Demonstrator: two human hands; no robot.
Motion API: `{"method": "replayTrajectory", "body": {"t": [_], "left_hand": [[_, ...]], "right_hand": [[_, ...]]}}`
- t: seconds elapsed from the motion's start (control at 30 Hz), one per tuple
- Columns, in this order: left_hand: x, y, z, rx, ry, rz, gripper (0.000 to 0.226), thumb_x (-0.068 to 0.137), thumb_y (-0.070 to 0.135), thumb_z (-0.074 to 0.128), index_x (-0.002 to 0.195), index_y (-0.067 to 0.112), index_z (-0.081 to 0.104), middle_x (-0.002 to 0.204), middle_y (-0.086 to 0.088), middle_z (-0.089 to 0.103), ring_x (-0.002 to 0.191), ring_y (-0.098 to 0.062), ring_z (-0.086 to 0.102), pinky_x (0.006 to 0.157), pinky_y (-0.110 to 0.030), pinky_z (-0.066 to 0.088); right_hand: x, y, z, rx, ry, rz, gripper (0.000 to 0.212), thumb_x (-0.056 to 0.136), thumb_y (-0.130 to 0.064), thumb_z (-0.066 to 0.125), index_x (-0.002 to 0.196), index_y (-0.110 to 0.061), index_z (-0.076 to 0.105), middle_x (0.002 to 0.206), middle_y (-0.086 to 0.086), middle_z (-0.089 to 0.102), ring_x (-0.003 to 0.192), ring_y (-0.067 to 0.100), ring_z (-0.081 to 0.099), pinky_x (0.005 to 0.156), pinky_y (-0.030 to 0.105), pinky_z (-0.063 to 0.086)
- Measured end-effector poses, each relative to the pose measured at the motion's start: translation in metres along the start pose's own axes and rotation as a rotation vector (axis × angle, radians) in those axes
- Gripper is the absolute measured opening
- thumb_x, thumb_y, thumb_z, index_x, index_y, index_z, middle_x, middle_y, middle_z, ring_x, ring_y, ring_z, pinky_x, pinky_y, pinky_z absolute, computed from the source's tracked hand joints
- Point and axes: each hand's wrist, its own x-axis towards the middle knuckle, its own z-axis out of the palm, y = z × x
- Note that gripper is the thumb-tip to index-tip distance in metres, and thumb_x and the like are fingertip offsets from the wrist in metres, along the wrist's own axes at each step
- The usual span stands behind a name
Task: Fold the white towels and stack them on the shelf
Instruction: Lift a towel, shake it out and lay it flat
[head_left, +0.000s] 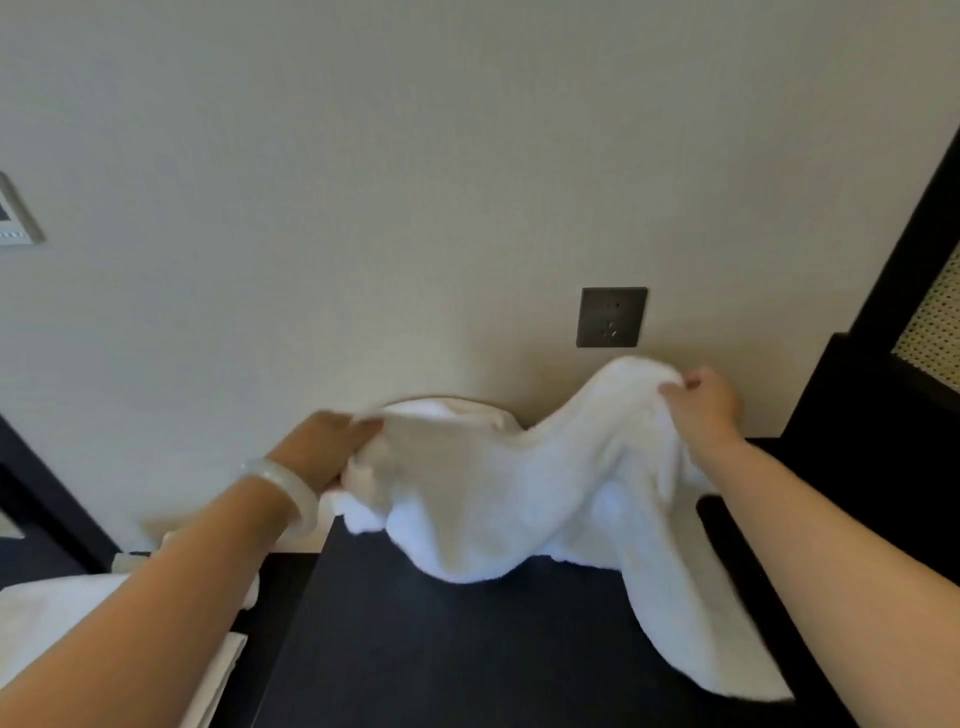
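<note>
One towel (509, 493) held up over the back edge of the dark surface (441, 649), long axis L-R along the wall (363, 182). L hand (332, 447) grips its left end, R hand (706, 400) pinches the right end, higher up.

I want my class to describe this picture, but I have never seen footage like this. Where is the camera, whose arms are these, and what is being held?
There is no machine here. The single picture comes from a wide-angle camera worn on a person's head, looking forward and down, so the two arms are that person's own. The left hand, with a pale bracelet on its wrist, and the right hand each grip one white towel. They hold it up so it sags between them over a dark surface against a beige wall. A dark wall socket sits just above. At the lower left lies more white cloth, probably other towels. The left hand is blurred.
</note>
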Motion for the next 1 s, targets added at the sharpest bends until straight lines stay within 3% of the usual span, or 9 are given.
{"method": "replayTrajectory", "body": {"t": [0.1,0.23,0.3,0.43,0.53,0.6,0.73,0.87,1.0], "left_hand": [[0.003,0.037,0.009,-0.198,0.082,0.05,0.039,0.095,0.046,0.056,0.092,0.01,0.072,0.08,-0.012,0.072,0.072,-0.029,0.065,0.068,-0.036,0.053],[-0.012,0.02,0.055,-0.17,-0.076,-0.084,0.032,0.097,0.043,0.054,0.101,0.015,0.069,0.092,-0.008,0.074,0.086,-0.026,0.069,0.077,-0.038,0.057],[-0.024,-0.005,0.076,-0.231,-0.174,-0.167,0.022,0.095,0.028,0.062,0.107,0.01,0.068,0.098,-0.011,0.073,0.093,-0.027,0.069,0.085,-0.041,0.058],[-0.045,-0.052,0.108,-0.232,-0.151,-0.305,0.028,0.082,0.003,0.074,0.106,0.004,0.059,0.103,-0.015,0.065,0.094,-0.029,0.064,0.09,-0.044,0.055],[-0.062,-0.073,0.122,-0.148,-0.107,-0.315,0.01,0.088,0.018,0.071,0.092,0.009,0.066,0.091,-0.008,0.07,0.087,-0.023,0.066,0.089,-0.042,0.053],[-0.071,-0.076,0.125,-0.011,-0.041,-0.257,0.021,0.095,0.029,0.061,0.083,0.012,0.066,0.08,-0.006,0.069,0.076,-0.02,0.065,0.076,-0.036,0.053],[-0.087,-0.056,0.129,-0.085,-0.109,-0.144,0.027,0.102,0.026,0.047,0.088,0.008,0.06,0.07,-0.012,0.069,0.063,-0.023,0.068,0.07,-0.038,0.06],[-0.103,-0.008,0.128,-0.071,-0.246,0.121,0.031,0.101,0.027,0.05,0.078,0.007,0.055,0.059,-0.009,0.058,0.048,-0.013,0.053,0.059,-0.029,0.053],[-0.118,0.053,0.125,-0.414,-0.437,0.27,0.043,0.09,0.035,0.062,0.091,-0.008,0.061,0.076,-0.032,0.06,0.054,-0.016,0.053,0.063,-0.026,0.05]], "right_hand": [[-0.023,-0.039,-0.017,-0.142,-0.008,-0.248,0.018,0.092,-0.021,0.061,0.107,-0.016,0.051,0.092,0.003,0.06,0.078,0.024,0.054,0.064,0.034,0.042],[-0.109,-0.019,0.0,-0.432,-0.872,-0.164,0.013,0.093,-0.031,0.064,0.094,-0.035,0.052,0.086,-0.01,0.062,0.07,0.008,0.065,0.062,0.022,0.052],[-0.123,0.007,0.01,-0.428,-1.003,-0.085,0.014,0.096,-0.026,0.061,0.089,-0.037,0.06,0.09,-0.01,0.068,0.073,0.004,0.069,0.06,0.013,0.051],[-0.099,0.044,0.016,-0.393,-0.468,-0.221,0.026,0.098,-0.013,0.055,0.114,-0.032,0.061,0.115,-0.012,0.058,0.096,0.0,0.052,0.078,0.015,0.041],[-0.088,0.059,0.025,-0.47,-0.725,-0.189,0.034,0.094,-0.023,0.064,0.125,-0.032,0.057,0.123,-0.01,0.059,0.097,0.001,0.052,0.082,0.019,0.043],[-0.095,0.066,0.032,-0.723,-0.893,-0.217,0.044,0.091,-0.033,0.066,0.132,-0.033,0.051,0.13,-0.009,0.054,0.109,0.008,0.052,0.095,0.028,0.043],[-0.104,0.073,0.036,-1.012,-0.791,-0.338,0.024,0.092,-0.027,0.059,0.116,-0.029,0.056,0.121,-0.004,0.053,0.115,0.021,0.049,0.097,0.036,0.038],[-0.106,0.05,0.004,-0.414,-0.771,-0.026,0.008,0.092,-0.03,0.067,0.087,-0.031,0.061,0.089,-0.006,0.063,0.078,0.01,0.061,0.06,0.021,0.043],[-0.128,0.01,-0.05,0.296,-0.133,-0.061,0.01,0.091,-0.026,0.067,0.084,-0.031,0.061,0.075,-0.005,0.067,0.052,0.009,0.059,0.044,0.016,0.043]]}}
